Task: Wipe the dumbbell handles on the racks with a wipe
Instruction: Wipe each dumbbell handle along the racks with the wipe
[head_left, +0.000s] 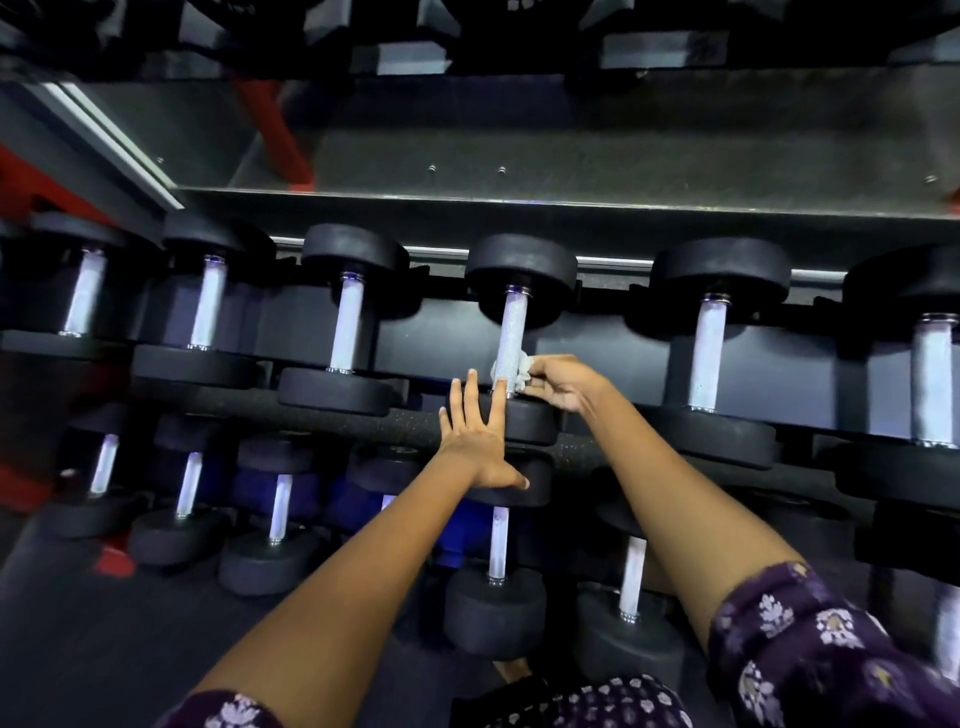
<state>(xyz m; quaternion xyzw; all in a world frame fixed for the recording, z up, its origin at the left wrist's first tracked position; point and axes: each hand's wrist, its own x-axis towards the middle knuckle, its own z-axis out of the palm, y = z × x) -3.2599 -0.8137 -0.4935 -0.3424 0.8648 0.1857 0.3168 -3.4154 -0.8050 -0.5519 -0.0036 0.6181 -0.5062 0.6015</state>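
Note:
A black dumbbell with a knurled chrome handle (510, 332) lies in the middle row of the rack, straight ahead. My right hand (563, 382) presses a small white wipe (523, 366) against the lower end of that handle, the wipe wrapped partly behind it. My left hand (480, 436) rests flat with fingers spread on the near black head (530, 421) of the same dumbbell, thumb hooked under its front edge. It holds nothing.
Several more black dumbbells with chrome handles fill the middle row, such as one at the left (345, 332) and one at the right (709, 353). A lower row (497, 545) sits beneath my arms. A grey metal shelf (571, 156) overhangs above.

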